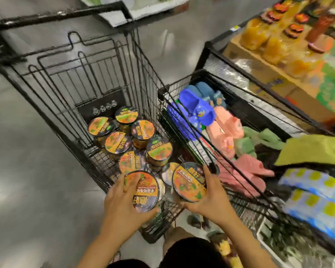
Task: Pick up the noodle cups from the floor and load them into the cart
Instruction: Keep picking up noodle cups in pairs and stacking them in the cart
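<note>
Each hand grips one noodle cup over the black wire cart (97,78) — left hand (120,202) curled round its cup (145,192), right hand (211,198) round the other (190,180). Set them upright in the cart's near end — beside the stacked cups (122,142).

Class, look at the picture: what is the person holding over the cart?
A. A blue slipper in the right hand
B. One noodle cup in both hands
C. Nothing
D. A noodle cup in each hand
D: the left hand grips one noodle cup and the right hand grips a second noodle cup, above the black wire cart.
</note>
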